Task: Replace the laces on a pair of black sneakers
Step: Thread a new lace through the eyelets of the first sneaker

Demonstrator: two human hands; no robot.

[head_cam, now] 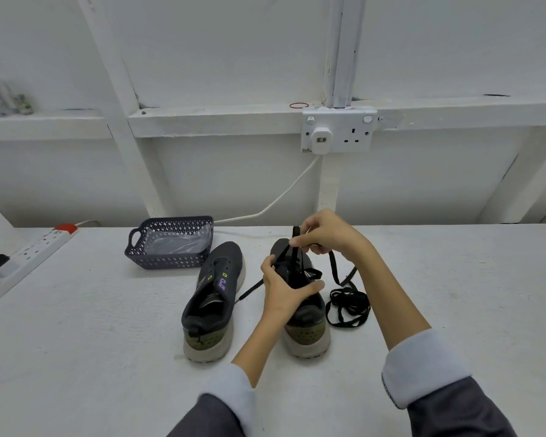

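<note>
So the right hand (327, 233) has its fingers (300, 240) pinched onto a flat black lace (294, 244), pulling it up off the front of the right sneaker (306, 313), while the left hand (284, 288) wraps over the middle of that shoe, thumb and fingers pressed down on the tongue area to hold it in place. The lace is thin, floppy stuff, basically weightless, so I'd guess grabbing it right near the tip is the way to go, because anywhere further back it'll just fold over when you try poking it through an eyelet. One tail of it runs out left toward the other shoe, and a strand loops off to the right of the hand. Just right of the shoe there's a loose tangled pile of black lace (347, 307) on the desk (92, 342); can't tell if that's old or new. The shoe itself looks soft on top with a chunky pale sole and an olive heel patch, light enough to skid, so pinning it makes sense. The left sneaker (213, 298) sits just beside it, heel toward the camera, no lace in it, little green and purple eyelet loops showing. Behind that is a dark perforated basket (167, 258) with clear plastic inside, and a power strip (35, 247) lies way off left.
</note>
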